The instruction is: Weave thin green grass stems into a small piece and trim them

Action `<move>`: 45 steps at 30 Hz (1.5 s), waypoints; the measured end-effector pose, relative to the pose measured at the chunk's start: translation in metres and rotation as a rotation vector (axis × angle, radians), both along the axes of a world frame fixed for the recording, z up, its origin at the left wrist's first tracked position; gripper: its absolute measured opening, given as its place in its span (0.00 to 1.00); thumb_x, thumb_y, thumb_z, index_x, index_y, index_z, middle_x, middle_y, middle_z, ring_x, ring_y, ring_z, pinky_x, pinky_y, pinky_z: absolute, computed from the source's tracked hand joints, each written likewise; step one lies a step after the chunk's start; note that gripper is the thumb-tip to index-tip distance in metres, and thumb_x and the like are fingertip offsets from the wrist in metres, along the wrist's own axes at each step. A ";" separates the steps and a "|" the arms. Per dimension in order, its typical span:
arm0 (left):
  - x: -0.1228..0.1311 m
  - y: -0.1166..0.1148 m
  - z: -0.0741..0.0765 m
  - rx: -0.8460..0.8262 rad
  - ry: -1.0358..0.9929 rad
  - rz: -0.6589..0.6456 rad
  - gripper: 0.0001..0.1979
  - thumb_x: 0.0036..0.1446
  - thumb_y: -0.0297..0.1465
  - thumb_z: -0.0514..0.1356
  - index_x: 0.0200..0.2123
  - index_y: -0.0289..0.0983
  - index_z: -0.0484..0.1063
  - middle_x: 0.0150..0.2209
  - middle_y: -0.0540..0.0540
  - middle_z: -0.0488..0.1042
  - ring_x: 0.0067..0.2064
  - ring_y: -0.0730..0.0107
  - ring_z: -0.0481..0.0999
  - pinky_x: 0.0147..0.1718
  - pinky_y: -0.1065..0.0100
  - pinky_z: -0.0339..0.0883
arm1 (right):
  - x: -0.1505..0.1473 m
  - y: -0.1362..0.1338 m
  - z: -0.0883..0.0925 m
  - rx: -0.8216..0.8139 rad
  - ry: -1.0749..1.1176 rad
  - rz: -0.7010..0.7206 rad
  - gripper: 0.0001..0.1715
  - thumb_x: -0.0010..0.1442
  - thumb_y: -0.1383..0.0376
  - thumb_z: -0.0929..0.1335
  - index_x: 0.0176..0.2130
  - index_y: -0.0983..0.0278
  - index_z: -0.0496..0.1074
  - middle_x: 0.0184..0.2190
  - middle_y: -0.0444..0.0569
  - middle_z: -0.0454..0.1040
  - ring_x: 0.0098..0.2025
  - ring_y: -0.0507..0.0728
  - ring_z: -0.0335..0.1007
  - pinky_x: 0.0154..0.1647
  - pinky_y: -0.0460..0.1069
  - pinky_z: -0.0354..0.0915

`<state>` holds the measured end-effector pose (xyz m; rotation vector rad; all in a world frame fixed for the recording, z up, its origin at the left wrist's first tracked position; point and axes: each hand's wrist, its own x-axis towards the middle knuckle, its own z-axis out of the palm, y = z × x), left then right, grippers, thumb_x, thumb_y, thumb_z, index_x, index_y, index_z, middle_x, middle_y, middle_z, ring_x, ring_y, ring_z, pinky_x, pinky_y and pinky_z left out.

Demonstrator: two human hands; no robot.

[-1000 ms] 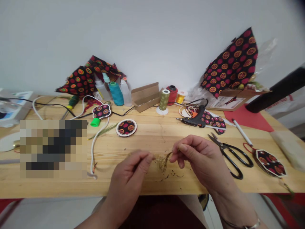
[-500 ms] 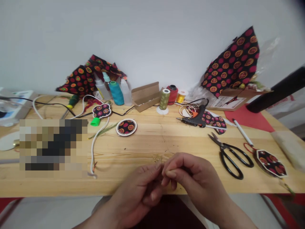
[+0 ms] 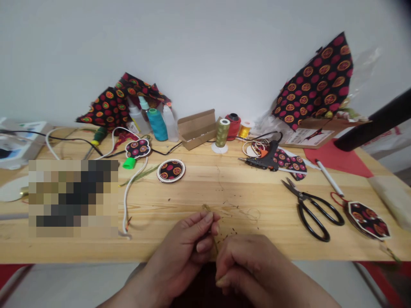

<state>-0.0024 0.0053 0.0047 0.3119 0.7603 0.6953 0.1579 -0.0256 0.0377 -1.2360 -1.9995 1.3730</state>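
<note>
Thumb and fingers of my left hand (image 3: 192, 239) pinch an olive-green thread bundle (image 3: 206, 208), a small looped end of which pokes out above the thumb. Lower down, at the table's front edge, my right hand (image 3: 248, 265) is closed, its fingertips bent under. A short olive strand (image 3: 215, 245) runs between the two hands; how my right fingers grip it is hidden. Beyond my hands lies a round wood-rimmed disc (image 3: 171, 171) with patterned black fabric. Dark specks and a loose thin thread (image 3: 253, 214) are scattered on the wood.
Black-handled scissors (image 3: 313, 209), a white pen (image 3: 329, 177) and an octagonal fabric pendant (image 3: 368, 220) lie at right. A glue gun (image 3: 268, 157) rests behind them. Thread spools (image 3: 222, 133), an open cardboard box (image 3: 197, 130) and bottles (image 3: 169, 124) line the wall. A white cord (image 3: 126, 201) lies left.
My right hand has moved down and toward me, away from the left fingertips, so the olive strand now shows between them. My left hand has hardly moved.
</note>
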 end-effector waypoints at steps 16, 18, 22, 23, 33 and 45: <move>-0.001 0.004 0.003 0.156 0.292 0.034 0.08 0.51 0.32 0.63 0.31 0.33 0.78 0.22 0.53 0.66 0.23 0.81 0.59 0.21 0.77 0.50 | -0.005 -0.001 -0.002 -0.202 -0.028 0.249 0.09 0.52 0.73 0.67 0.29 0.62 0.75 0.28 0.39 0.77 0.29 0.47 0.69 0.28 0.38 0.60; 0.000 0.004 0.003 0.197 0.313 0.035 0.07 0.51 0.31 0.63 0.27 0.33 0.78 0.21 0.52 0.67 0.25 0.78 0.62 0.25 0.76 0.55 | -0.005 -0.003 -0.007 -0.189 -0.006 0.223 0.11 0.52 0.74 0.66 0.30 0.61 0.75 0.29 0.38 0.77 0.30 0.47 0.70 0.30 0.38 0.60; 0.000 0.002 0.003 0.208 0.272 0.033 0.08 0.52 0.31 0.62 0.25 0.33 0.77 0.21 0.51 0.69 0.28 0.73 0.67 0.32 0.71 0.60 | -0.005 -0.004 -0.012 -0.205 0.011 0.274 0.12 0.53 0.75 0.66 0.33 0.61 0.75 0.31 0.39 0.77 0.31 0.47 0.70 0.31 0.38 0.61; 0.000 0.002 0.004 0.187 0.246 0.030 0.07 0.52 0.31 0.62 0.27 0.34 0.77 0.21 0.51 0.68 0.28 0.73 0.68 0.32 0.71 0.60 | -0.005 -0.003 -0.012 -0.203 0.003 0.292 0.12 0.53 0.75 0.66 0.33 0.62 0.75 0.31 0.39 0.77 0.31 0.47 0.70 0.31 0.38 0.61; -0.002 0.002 0.005 0.139 0.247 0.069 0.07 0.47 0.31 0.65 0.27 0.32 0.78 0.18 0.54 0.62 0.21 0.81 0.55 0.19 0.76 0.47 | -0.001 0.004 -0.011 -0.127 -0.072 0.257 0.09 0.52 0.74 0.67 0.30 0.63 0.75 0.28 0.41 0.77 0.31 0.48 0.69 0.31 0.40 0.61; 0.001 0.000 0.006 0.237 0.343 -0.111 0.12 0.50 0.34 0.62 0.19 0.34 0.71 0.17 0.54 0.60 0.19 0.79 0.52 0.19 0.71 0.41 | 0.024 0.032 -0.017 0.368 0.039 -0.464 0.18 0.55 0.62 0.69 0.47 0.60 0.68 0.43 0.50 0.72 0.40 0.56 0.68 0.38 0.50 0.65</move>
